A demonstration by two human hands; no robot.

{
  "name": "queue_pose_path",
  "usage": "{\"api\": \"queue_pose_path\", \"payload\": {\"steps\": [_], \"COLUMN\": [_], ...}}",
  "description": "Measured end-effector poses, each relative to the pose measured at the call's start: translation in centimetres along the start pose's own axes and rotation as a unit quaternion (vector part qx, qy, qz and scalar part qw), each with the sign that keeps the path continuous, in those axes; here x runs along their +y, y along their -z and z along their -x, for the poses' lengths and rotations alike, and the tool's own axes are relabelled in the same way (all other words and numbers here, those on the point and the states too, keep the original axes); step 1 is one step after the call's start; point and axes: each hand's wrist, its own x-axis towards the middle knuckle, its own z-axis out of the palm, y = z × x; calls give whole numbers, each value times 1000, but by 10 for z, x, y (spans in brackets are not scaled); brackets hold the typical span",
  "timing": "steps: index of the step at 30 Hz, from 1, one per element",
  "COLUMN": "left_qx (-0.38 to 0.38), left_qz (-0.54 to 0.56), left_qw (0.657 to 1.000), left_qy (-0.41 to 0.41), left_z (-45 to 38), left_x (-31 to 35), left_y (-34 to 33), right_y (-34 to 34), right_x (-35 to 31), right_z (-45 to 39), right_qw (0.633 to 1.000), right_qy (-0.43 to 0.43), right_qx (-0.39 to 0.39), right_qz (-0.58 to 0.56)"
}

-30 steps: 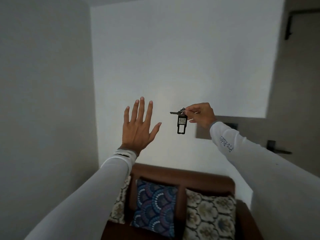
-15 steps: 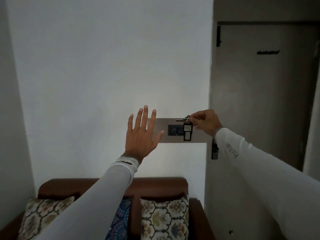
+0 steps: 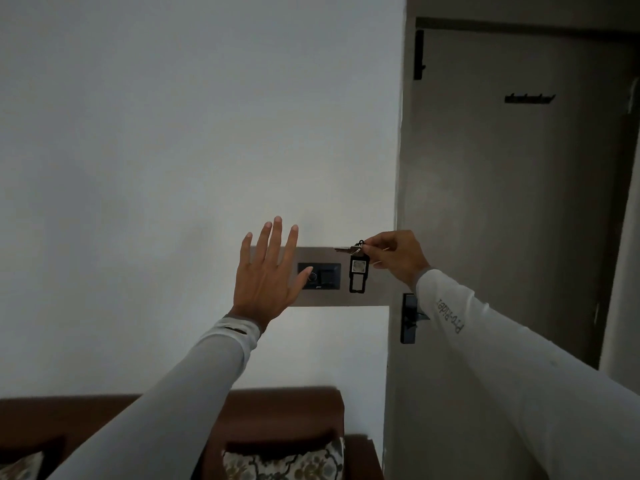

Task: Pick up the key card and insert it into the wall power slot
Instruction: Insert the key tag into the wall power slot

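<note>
- I see the view closer to the wall than half a second ago; sofa [image 3: 284,410] lower in frame.
- Left hand [image 3: 268,277] spread flat, empty, overlapping the brushed metal plate's [image 3: 325,254] left end.
- Dark rectangular power slot [image 3: 319,276] just right of it.
- Right hand [image 3: 393,256] pinching the key ring; black key card [image 3: 358,273] dangles over the plate, beside the slot.
- Door [image 3: 519,188] at right.

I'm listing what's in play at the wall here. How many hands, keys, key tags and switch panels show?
Hands: 2, left hand and right hand
Keys: 1, key
Key tags: 1, black key tag
Switch panels: 1, wall panel
Total: 5
</note>
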Motion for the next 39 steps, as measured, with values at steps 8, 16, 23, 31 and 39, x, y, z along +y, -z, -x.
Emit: {"api": "queue_pose_path", "payload": {"steps": [8, 16, 23, 31, 39], "left_qx": [7, -4, -39, -33, -6], "left_qz": [-12, -36, -36, -31, -24], "left_qw": [1000, 999, 998, 999, 1000], "left_qy": [1, 11, 17, 18, 15], "left_z": [-55, -86, -110, -118, -110], "left_x": [-7, -16, -13, -18, -29], "left_y": [-70, -180, -279, -359, -391], "right_y": [-28, -74, -111, -142, -149], "right_x": [56, 131, 204, 255, 267], "right_z": [-80, -173, -243, -284, -290], "right_qw": [1000, 1000, 1000, 999, 994], "right_qy": [4, 15, 16, 49, 103], "right_qx": [-2, 7, 14, -12, -6], "right_qz": [0, 20, 19, 4, 44]}}
